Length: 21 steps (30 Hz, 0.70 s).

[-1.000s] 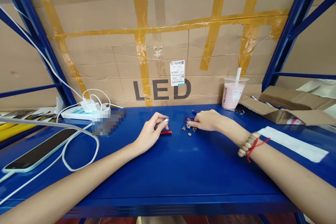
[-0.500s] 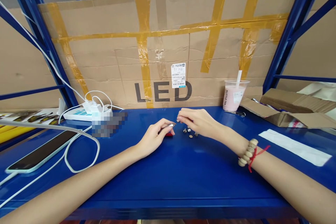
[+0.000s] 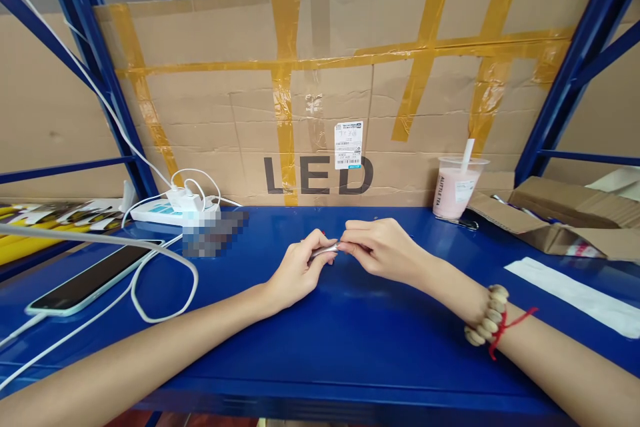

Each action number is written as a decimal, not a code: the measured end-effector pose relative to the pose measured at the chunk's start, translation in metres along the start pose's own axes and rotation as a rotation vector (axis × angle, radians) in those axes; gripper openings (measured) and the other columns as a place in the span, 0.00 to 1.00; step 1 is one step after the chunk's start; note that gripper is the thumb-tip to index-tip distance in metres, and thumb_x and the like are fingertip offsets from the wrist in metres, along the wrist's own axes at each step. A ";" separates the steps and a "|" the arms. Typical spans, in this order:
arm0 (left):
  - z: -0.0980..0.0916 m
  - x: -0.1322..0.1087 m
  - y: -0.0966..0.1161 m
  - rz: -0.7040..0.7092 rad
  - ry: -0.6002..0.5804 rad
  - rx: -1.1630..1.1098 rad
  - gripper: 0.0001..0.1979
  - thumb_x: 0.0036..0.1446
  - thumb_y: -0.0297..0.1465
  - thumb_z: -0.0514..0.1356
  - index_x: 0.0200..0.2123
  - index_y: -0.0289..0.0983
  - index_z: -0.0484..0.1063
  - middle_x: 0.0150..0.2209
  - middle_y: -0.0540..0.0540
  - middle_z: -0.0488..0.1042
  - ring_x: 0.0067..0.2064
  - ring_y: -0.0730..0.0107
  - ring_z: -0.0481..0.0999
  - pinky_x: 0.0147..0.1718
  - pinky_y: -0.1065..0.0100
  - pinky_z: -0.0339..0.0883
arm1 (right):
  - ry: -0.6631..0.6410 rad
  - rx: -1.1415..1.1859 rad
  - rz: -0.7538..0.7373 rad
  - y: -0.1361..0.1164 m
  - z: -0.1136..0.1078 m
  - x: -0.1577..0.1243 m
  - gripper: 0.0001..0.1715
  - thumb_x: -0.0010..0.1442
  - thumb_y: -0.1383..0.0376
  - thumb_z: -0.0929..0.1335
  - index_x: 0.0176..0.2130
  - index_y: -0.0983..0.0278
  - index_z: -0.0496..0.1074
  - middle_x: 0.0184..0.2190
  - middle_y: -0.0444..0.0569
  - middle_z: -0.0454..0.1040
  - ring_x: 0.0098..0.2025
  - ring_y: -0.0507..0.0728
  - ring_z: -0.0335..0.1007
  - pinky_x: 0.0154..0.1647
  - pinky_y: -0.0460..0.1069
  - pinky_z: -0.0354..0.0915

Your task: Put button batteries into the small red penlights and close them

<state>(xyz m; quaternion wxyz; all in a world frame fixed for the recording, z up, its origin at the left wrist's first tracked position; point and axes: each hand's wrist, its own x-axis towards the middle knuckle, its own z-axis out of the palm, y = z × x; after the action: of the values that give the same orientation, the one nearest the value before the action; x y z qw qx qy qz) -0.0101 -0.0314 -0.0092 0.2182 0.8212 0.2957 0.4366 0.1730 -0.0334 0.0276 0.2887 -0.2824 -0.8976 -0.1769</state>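
Over the blue shelf, my left hand (image 3: pixel 296 270) is closed on a slim silver metal piece (image 3: pixel 325 249) that points toward the right. My right hand (image 3: pixel 386 245) is closed in a pinch, its fingertips meeting the tip of that piece. Whatever small part sits between the right fingertips is mostly covered by them. A bit of red shows at the left fingers, too little to name. The small loose metal parts seen earlier on the shelf are now hidden behind my right hand. A bead bracelet (image 3: pixel 487 317) with a red string circles my right wrist.
On the blue shelf (image 3: pixel 320 340), a phone (image 3: pixel 95 280) with white cables and a power strip (image 3: pixel 165 209) lie at left. A pink drink cup (image 3: pixel 455 190), an opened carton (image 3: pixel 560 220) and a white strip (image 3: pixel 575 297) are at right. A cardboard panel (image 3: pixel 210 127) stands behind.
My right hand has come down and inward, so its fingertips now touch the silver piece. The loose metal parts have dropped out of sight. The whole view has shifted slightly.
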 end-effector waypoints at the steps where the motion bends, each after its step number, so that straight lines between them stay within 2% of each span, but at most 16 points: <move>1: 0.001 -0.001 0.000 0.017 0.018 0.009 0.05 0.58 0.30 0.50 0.30 0.37 0.59 0.28 0.49 0.73 0.31 0.72 0.74 0.32 0.73 0.65 | 0.008 0.046 0.019 -0.003 0.001 0.000 0.17 0.62 0.65 0.59 0.25 0.66 0.68 0.21 0.43 0.65 0.21 0.48 0.56 0.22 0.44 0.47; 5: 0.001 -0.004 -0.002 0.109 0.096 0.093 0.04 0.57 0.28 0.50 0.30 0.37 0.62 0.31 0.47 0.73 0.33 0.71 0.74 0.32 0.73 0.67 | 0.036 0.227 0.156 -0.015 0.005 0.002 0.19 0.61 0.67 0.59 0.21 0.66 0.66 0.20 0.45 0.64 0.22 0.48 0.57 0.24 0.44 0.50; 8: 0.001 -0.005 -0.003 0.159 0.101 0.196 0.07 0.58 0.28 0.50 0.31 0.37 0.66 0.30 0.47 0.73 0.33 0.70 0.74 0.35 0.72 0.67 | 0.003 0.329 0.296 -0.021 0.004 0.004 0.20 0.59 0.68 0.59 0.18 0.66 0.63 0.17 0.44 0.63 0.20 0.48 0.56 0.24 0.44 0.52; 14: -0.001 -0.002 -0.006 0.119 0.059 0.231 0.10 0.59 0.28 0.49 0.39 0.38 0.69 0.37 0.46 0.74 0.39 0.68 0.74 0.40 0.71 0.67 | -0.082 0.448 0.483 -0.021 0.010 0.007 0.21 0.59 0.64 0.58 0.17 0.66 0.64 0.15 0.42 0.63 0.19 0.48 0.55 0.22 0.44 0.51; 18: -0.004 0.002 -0.006 0.099 -0.007 0.241 0.12 0.59 0.27 0.49 0.40 0.39 0.71 0.38 0.47 0.75 0.38 0.68 0.75 0.39 0.71 0.66 | -0.161 0.382 0.495 -0.014 0.015 0.005 0.22 0.61 0.62 0.57 0.21 0.65 0.67 0.19 0.43 0.68 0.22 0.49 0.60 0.24 0.44 0.53; 21: -0.007 0.006 -0.004 0.050 -0.024 0.168 0.11 0.59 0.28 0.49 0.40 0.38 0.71 0.37 0.48 0.75 0.37 0.70 0.75 0.38 0.73 0.66 | -0.194 0.213 0.383 -0.006 0.011 0.004 0.22 0.64 0.58 0.56 0.26 0.63 0.68 0.25 0.44 0.71 0.26 0.50 0.65 0.26 0.44 0.54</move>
<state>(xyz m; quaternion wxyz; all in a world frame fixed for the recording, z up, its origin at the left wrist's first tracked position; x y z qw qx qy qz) -0.0144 -0.0238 -0.0051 0.1412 0.8489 0.3078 0.4058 0.1620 -0.0311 0.0201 0.2577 -0.4312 -0.8647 0.0046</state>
